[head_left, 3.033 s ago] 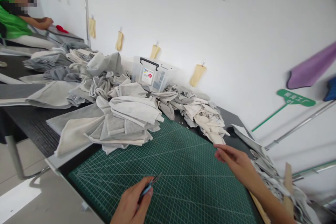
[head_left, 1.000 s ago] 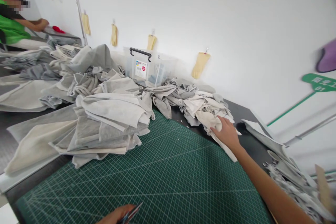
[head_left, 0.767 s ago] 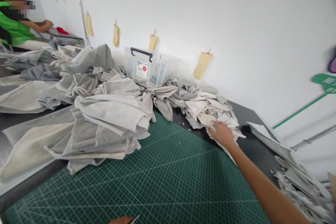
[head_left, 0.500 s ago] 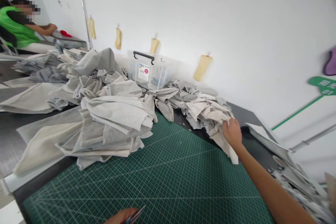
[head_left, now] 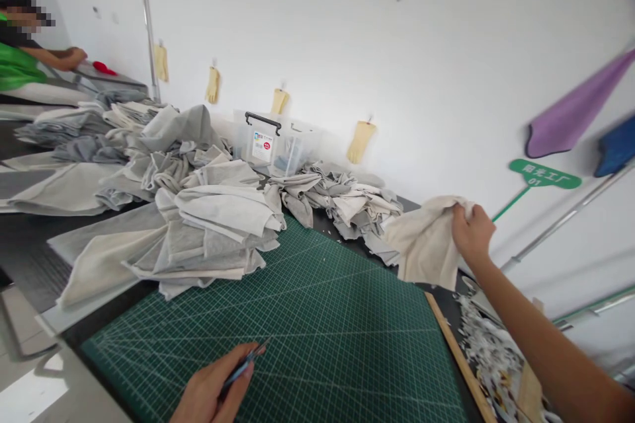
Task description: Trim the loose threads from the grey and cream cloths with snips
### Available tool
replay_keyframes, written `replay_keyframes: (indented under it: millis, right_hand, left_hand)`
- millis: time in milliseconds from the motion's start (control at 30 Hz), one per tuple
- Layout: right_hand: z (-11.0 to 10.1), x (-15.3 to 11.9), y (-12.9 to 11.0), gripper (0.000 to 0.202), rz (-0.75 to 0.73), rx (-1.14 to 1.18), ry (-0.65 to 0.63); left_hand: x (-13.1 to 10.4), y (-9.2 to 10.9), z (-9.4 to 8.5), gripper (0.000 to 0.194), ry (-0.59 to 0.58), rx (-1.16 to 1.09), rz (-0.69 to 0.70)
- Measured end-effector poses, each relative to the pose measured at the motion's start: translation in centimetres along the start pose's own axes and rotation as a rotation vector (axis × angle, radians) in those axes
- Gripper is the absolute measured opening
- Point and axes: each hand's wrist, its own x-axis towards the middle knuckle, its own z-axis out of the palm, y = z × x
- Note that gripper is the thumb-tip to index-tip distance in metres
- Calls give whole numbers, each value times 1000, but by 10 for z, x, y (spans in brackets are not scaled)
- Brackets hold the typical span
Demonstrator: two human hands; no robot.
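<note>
My right hand (head_left: pixel 472 232) is closed on the upper corner of a cream cloth piece (head_left: pixel 427 244), which hangs in the air right of the cloth heap. At the bottom, over the cutting mat (head_left: pixel 337 337), my left hand (head_left: pixel 215 383) is wrapped round small blue-handled thread snips (head_left: pixel 244 366). Their metal tips point up and to the right. A stack of grey and cream cloth pieces (head_left: pixel 213 238) lies on the mat's left part. Beyond the mat is a crumpled heap of similar cloth pieces (head_left: pixel 347 198).
A clear plastic box (head_left: pixel 297 149) stands by the wall, where yellow gloves (head_left: pixel 361 142) hang. Right of the mat, a wooden strip (head_left: pixel 459 353) borders a pile of scraps (head_left: pixel 489 344). A person in green (head_left: pixel 22 66) works at far left. More cloths (head_left: pixel 84 139) cover the left side.
My right hand has lifted the cream cloth off the heap, up and to the right. My left hand has come further into view with the snips. The view has shifted right.
</note>
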Motion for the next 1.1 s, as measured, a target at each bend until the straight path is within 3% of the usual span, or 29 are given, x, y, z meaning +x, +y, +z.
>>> replay_keyframes:
  millis: [100,200,267,333,433,533,633,733,867,967,1033,1100]
  right_hand:
    - [-40,20,-14,22,18,37,116]
    - [-81,26,-38,22,-85,151,134]
    - [-104,14,-59,21,-197,271,37]
    - [-119,-9,-80,20,-214,397,-121]
    - [-119,-57,-96,26,-154,558,-473]
    - [-97,-110,-85,30,-125,609,-872]
    - [-72,-157,-55,37,-41,470,-1014]
    - [-66,-190,-27,40,-44,356,-968]
    - [-100,-209,-20,48,-38,364,-605]
    - [-137,-223,-36,40,28,472,-433]
    - [-154,-241,-51,29,133,588,-415]
    - [-161,-264,-68,23,249,706,-478]
  left_hand:
    - [-1,6,-3,25,-11,32,-8]
    - [-2,8,-3,27,-38,42,-43]
    - [-2,7,-3,29,-53,35,-53]
    - [-3,6,-3,30,-67,27,-65]
    - [-4,7,-3,30,-70,22,-72]
    - [-5,11,-4,32,-83,11,-63]
    - [-5,15,-6,33,-83,8,-67]
    - [-5,16,-6,33,-82,7,-83]
    - [-3,24,-8,35,-103,-1,-111]
    - [7,51,-10,37,-205,-36,-74]
    - [19,78,-8,39,-317,-62,-10]
    - [33,105,0,39,-403,-59,60]
